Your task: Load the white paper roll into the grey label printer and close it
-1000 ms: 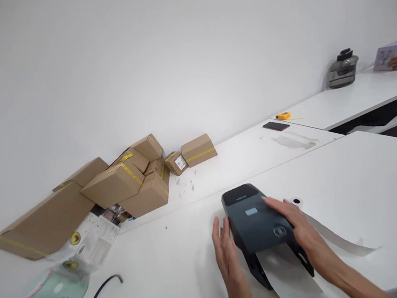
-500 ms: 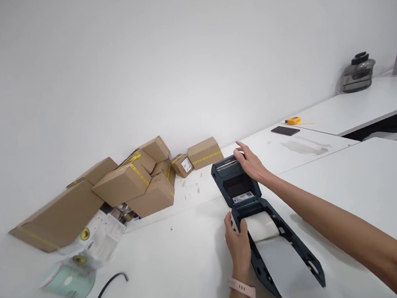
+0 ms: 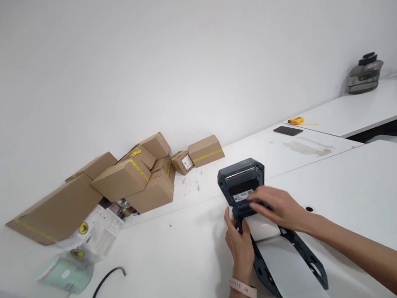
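A dark label printer [image 3: 241, 181] stands on the white table [image 3: 363, 184] with its lid swung up. A white paper roll [image 3: 262, 229] lies in its bay, and a paper strip [image 3: 295, 275] runs out toward me. My left hand [image 3: 240, 245], with a pink watch at the wrist, grips the printer's left side. My right hand [image 3: 277, 207] reaches over the open bay, fingers bent and slightly blurred, touching the area just above the roll.
Several cardboard boxes [image 3: 131, 179] are piled against the wall at left, with plastic-wrapped packets [image 3: 94, 234] and a mint tape roll [image 3: 65, 274] below them. A black cable [image 3: 105, 291] lies nearby. A phone [image 3: 288, 130], yellow tape measure [image 3: 296, 120] and grey appliance [image 3: 363, 74] sit farther right.
The printer's lid went from shut to open. My right hand lifted it, then came back down over the paper bay. My left hand moved onto the printer's left side.
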### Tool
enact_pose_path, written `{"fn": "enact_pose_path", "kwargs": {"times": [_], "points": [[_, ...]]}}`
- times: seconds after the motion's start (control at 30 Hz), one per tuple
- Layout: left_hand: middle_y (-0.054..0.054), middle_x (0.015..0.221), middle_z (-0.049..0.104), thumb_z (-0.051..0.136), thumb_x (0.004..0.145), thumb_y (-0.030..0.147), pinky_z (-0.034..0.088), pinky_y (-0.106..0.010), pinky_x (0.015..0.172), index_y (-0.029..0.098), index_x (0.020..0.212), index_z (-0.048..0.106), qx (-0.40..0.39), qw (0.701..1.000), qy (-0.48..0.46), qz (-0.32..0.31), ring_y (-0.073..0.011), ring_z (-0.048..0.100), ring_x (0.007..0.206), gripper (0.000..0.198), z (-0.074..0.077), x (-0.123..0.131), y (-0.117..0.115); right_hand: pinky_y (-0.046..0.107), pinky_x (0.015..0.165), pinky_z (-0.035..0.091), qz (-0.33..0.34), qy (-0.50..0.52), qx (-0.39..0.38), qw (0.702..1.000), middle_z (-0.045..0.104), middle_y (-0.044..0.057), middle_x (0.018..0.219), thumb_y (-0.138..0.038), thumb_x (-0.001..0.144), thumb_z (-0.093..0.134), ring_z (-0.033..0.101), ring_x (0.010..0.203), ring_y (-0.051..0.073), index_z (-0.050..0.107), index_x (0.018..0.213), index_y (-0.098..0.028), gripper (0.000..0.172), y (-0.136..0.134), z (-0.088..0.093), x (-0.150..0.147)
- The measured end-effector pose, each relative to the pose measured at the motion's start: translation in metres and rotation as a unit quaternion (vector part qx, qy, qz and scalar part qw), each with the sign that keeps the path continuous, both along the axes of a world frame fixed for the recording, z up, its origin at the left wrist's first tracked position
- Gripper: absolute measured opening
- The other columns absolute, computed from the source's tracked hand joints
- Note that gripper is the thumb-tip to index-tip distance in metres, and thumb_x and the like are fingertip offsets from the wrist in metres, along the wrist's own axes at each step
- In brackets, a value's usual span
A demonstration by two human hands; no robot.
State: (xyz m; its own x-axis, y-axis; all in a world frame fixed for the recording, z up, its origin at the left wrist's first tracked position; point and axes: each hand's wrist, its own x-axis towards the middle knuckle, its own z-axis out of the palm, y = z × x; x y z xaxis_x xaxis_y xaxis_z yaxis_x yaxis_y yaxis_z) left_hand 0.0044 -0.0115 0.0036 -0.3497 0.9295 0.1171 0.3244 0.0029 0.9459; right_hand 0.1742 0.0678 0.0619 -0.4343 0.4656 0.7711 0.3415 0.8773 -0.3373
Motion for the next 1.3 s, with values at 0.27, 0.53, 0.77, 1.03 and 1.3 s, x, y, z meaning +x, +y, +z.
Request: {"fn": "enact_pose_path", "kwargs": {"times": [0.27, 0.53, 0.77, 1.03, 1.3], "points": [[-0.006, 0.160, 0.039, 0.040, 0.098, 0.032, 0.035, -0.040, 0.115, 0.028, 0.158, 0.020, 0.006, 0.996, 0.086, -0.034, -0.0241, 0.041, 0.144, 0.064, 0.008, -0.002, -0.001, 0.037, 0.079, 0.054, 0.106, -0.207, -0.265, 0.936, 0.075, 0.009, 0.104, -0.039, 0.092, 0.053, 0.070, 0.092, 0.027, 0.069, 0.113, -0.021, 0.032, 0.031, 0.029, -0.006], [-0.008, 0.158, 0.042, 0.042, 0.099, 0.038, 0.035, -0.040, 0.114, 0.029, 0.160, 0.014, -0.025, 0.999, 0.042, -0.024, -0.0248, 0.043, 0.144, 0.068, 0.005, -0.002, -0.004, 0.036, 0.082, 0.054, 0.116, -0.178, -0.280, 0.936, 0.074, 0.010, 0.112, -0.044, 0.092, 0.051, 0.069, 0.101, 0.026, 0.057, 0.137, -0.019, 0.051, 0.068, 0.038, -0.015], [-0.009, 0.159, 0.040, 0.045, 0.098, 0.043, 0.036, -0.037, 0.113, 0.030, 0.160, 0.012, -0.031, 0.999, 0.019, -0.024, -0.0239, 0.043, 0.143, 0.070, 0.002, -0.003, -0.004, 0.037, 0.081, 0.052, 0.104, -0.210, -0.261, 0.936, 0.071, 0.009, 0.121, -0.043, 0.089, 0.055, 0.068, 0.094, 0.026, 0.055, 0.142, -0.024, 0.057, 0.076, 0.039, -0.018], [-0.009, 0.158, 0.042, 0.045, 0.098, 0.046, 0.037, -0.035, 0.112, 0.028, 0.160, 0.010, -0.026, 0.999, 0.018, -0.018, -0.0236, 0.046, 0.141, 0.074, -0.006, -0.005, 0.000, 0.033, 0.076, 0.051, 0.134, -0.316, -0.277, 0.898, 0.076, 0.007, 0.094, -0.045, 0.082, 0.061, 0.071, 0.086, 0.025, 0.074, 0.102, -0.019, 0.035, 0.061, 0.035, -0.021], [-0.012, 0.159, 0.039, 0.044, 0.098, 0.047, 0.041, -0.033, 0.109, 0.025, 0.160, 0.007, -0.009, 1.000, 0.008, -0.015, -0.0233, 0.049, 0.139, 0.076, -0.010, -0.005, -0.001, 0.051, 0.092, 0.048, 0.108, -0.455, -0.303, 0.830, 0.068, 0.018, 0.121, -0.051, 0.048, 0.084, 0.061, 0.115, 0.046, 0.066, 0.123, -0.016, 0.085, 0.033, -0.012, -0.040]]}}
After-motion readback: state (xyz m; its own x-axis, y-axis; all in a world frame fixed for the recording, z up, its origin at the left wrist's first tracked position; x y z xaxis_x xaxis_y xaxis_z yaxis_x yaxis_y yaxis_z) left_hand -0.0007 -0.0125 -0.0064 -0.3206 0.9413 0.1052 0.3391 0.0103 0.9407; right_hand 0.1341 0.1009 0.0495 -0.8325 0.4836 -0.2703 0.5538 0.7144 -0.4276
